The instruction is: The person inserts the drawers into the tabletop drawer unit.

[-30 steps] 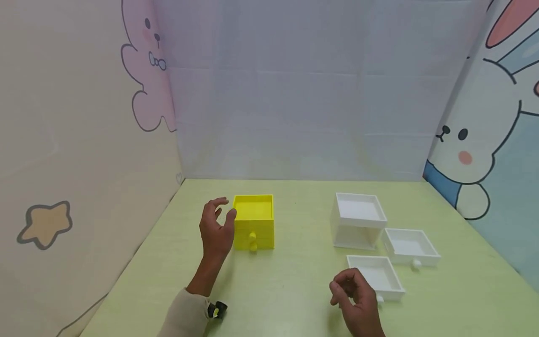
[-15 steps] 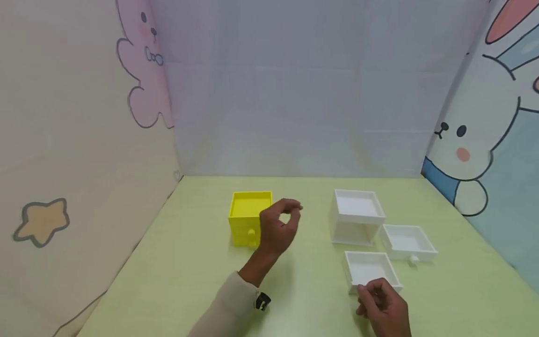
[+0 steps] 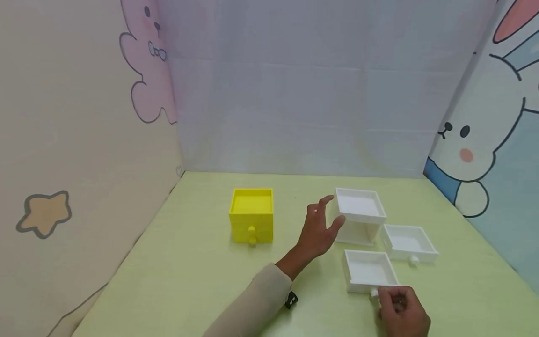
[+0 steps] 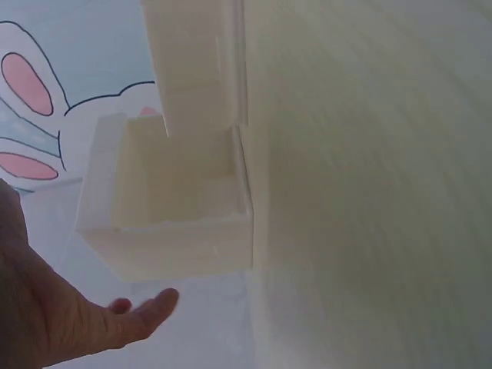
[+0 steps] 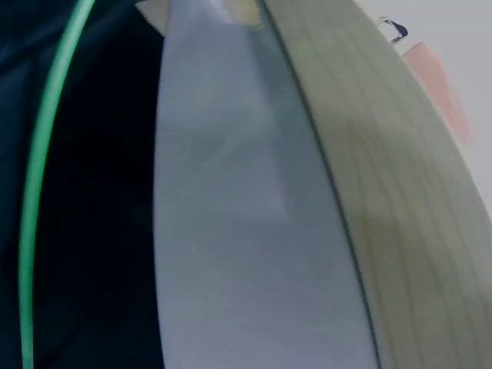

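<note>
In the head view, my left hand (image 3: 318, 231) reaches beside a small white cabinet (image 3: 360, 219), thumb and index finger spread and nothing between them. That cabinet has a raised rim on top and a hollow front. The left wrist view shows the same hand (image 4: 73, 319) below the cabinet's side (image 4: 177, 250). My right hand (image 3: 404, 312) has its thumb tip right at the round knob (image 3: 374, 293) of the nearer white drawer (image 3: 370, 269); I cannot tell whether its fingers pinch the knob. A second white drawer (image 3: 408, 241) lies right of the cabinet.
A yellow cabinet (image 3: 251, 215) with knobs on its front stands left of the white one on the pale green table (image 3: 189, 271). Cloth walls rise behind and at both sides. The right wrist view shows the table edge (image 5: 338, 154) and dark cloth.
My left hand has swept right, from the yellow cabinet to the white cabinet's left side. My right hand has shifted right, from over the nearer drawer to its knob. Cabinets and drawers stay put.
</note>
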The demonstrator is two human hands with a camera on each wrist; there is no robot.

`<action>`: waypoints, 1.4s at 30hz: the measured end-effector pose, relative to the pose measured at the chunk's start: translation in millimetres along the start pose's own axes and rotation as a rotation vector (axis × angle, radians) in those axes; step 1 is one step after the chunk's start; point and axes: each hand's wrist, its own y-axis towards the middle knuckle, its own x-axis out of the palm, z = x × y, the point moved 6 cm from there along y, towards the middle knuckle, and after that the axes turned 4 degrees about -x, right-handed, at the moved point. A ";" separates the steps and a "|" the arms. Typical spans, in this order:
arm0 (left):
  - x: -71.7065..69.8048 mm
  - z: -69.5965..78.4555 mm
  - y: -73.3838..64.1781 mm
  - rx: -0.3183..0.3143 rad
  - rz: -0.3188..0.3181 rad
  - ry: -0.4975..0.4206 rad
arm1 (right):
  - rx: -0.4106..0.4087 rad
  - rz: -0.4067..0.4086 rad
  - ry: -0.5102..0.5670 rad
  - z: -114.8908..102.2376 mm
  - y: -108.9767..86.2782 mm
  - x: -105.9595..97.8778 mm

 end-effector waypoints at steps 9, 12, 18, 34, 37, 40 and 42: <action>24.3 -11.3 10.5 -0.118 -0.166 -0.188 | 0.203 -0.123 -0.010 11.2 9.3 5.3; 28.0 -10.1 11.7 -0.082 -0.186 -0.218 | 0.258 -0.196 0.000 14.5 13.2 9.7; 26.8 -20.2 7.7 -0.089 -0.180 -0.203 | 0.268 -0.287 -0.008 13.3 11.3 17.0; 31.2 -18.6 17.6 -0.029 -0.114 -0.193 | 0.206 -0.357 -0.055 8.5 3.6 14.2; 32.7 -15.3 20.8 -0.023 -0.115 -0.225 | 0.199 -0.335 -0.043 8.2 4.1 12.0; 33.6 -13.7 23.7 -0.033 -0.115 -0.272 | 0.211 -0.318 -0.019 9.6 5.1 11.3; 34.0 -12.9 25.2 -0.041 -0.116 -0.303 | 0.221 -0.314 0.004 11.1 5.8 11.3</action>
